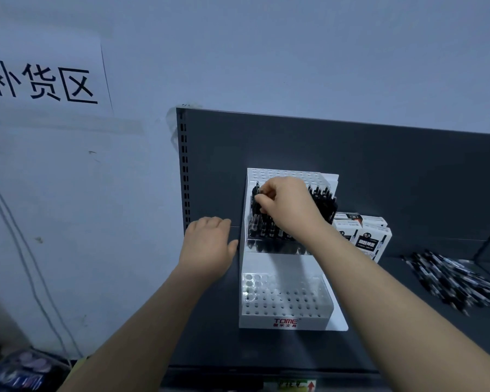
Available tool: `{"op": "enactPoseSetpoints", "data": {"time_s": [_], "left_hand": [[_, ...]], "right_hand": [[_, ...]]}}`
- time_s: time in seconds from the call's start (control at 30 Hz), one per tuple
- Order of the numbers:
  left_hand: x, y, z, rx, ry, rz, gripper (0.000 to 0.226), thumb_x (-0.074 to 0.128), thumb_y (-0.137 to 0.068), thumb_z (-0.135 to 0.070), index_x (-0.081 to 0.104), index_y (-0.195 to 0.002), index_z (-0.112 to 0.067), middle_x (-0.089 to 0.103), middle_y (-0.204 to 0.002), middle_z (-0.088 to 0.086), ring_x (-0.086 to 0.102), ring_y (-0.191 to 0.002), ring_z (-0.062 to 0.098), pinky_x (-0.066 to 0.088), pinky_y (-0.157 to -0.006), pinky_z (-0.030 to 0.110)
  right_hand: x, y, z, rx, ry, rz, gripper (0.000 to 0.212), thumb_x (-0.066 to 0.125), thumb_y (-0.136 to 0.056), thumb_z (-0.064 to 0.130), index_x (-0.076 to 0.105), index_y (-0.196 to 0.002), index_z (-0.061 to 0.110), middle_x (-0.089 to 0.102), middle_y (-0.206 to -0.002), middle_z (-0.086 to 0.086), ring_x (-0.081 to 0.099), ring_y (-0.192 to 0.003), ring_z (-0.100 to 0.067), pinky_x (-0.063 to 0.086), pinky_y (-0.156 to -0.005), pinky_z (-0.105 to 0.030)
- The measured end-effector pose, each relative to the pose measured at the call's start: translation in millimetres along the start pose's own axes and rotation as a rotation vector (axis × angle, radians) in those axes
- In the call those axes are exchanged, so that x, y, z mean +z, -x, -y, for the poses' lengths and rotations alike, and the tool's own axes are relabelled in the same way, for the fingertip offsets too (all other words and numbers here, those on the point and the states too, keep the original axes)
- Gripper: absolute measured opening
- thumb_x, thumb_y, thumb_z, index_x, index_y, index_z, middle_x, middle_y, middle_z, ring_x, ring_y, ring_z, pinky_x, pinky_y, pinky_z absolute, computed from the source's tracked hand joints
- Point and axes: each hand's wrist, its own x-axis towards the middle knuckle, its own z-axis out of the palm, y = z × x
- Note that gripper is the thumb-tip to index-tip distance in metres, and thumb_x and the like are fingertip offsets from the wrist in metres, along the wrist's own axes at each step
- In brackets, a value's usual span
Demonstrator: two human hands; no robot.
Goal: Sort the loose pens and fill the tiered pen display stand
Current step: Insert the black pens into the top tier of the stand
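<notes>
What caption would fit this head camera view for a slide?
Right hand pinches a black pen among those in the white pen stand; left hand open beside it.

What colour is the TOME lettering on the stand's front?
Red, on the white pen display stand; clearest in the head view.

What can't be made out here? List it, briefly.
Head view:
- Right hand, pinching a pen, hides much of the stand's middle tier; filled slots uncountable.
- Loose pens: blurred, cut off by right edge.
- Boxes: print too small, partly behind the forearm.
</notes>
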Motion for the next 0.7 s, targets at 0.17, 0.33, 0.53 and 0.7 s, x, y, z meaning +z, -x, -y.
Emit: {"op": "enactPoseSetpoints", "data": {"time_s": [0.17, 0.33, 0.53, 0.7], "left_hand": [[0.0, 1.8, 2.1, -0.005, -0.002, 0.02, 0.043, 0.041, -0.097, -0.041, 0.048, -0.133, -0.018, 0.055, -0.131, -0.001, 0.045, -0.124, 0.021, 0.03, -0.105, 0.033], [-2.0, 1.4, 4.2, -0.011, 0.018, 0.018, 0.043, 0.041, -0.097, -0.041, 0.048, -0.133, -0.019, 0.055, -0.129, -0.001, 0.044, -0.124, 0.021, 0.03, -0.105, 0.033], [-3.9, 1.3, 6.1, -0.011, 0.046, 0.021, 0.043, 0.041, -0.097, -0.041, 0.048, -0.133, -0.018, 0.054, -0.131, -0.001, 0.044, -0.125, 0.021, 0.03, -0.105, 0.033], [-3.9, 1.3, 6.7, -0.008, 0.072, 0.03, 0.044, 0.042, -0.097, -0.04, 0.046, -0.136, -0.019, 0.055, -0.131, -0.001, 0.044, -0.125, 0.021, 0.031, -0.105, 0.034]], "right_hand": [[6.2, -4.4, 9.7, -0.016, 0.239, 0.046, 0.022, 0.06, -0.089, 0.026, 0.07, -0.085, 0.007, 0.069, -0.081, -0.008, 0.063, -0.081, -0.028, 0.05, -0.068, -0.033], [1.2, -7.8, 15.7, -0.018, 0.404, 0.046, 0.025, 0.059, -0.09, 0.034, 0.062, -0.086, 0.01, 0.057, -0.076, -0.005, 0.051, -0.073, -0.027, 0.033, -0.061, -0.029], [5.2, -5.8, 11.8, 0.025, 0.277, 0.039, 0.028, 0.062, -0.087, 0.035, 0.061, -0.079, 0.008, 0.063, -0.078, -0.006, 0.059, -0.078, -0.029, 0.042, -0.06, -0.031], [4.3, -7.5, 10.4, 0.069, 0.406, 0.041, 0.053, 0.059, -0.091, 0.043, 0.038, -0.054, 0.011, 0.041, -0.054, -0.003, 0.049, -0.06, -0.027, 0.033, -0.051, -0.029]]}}
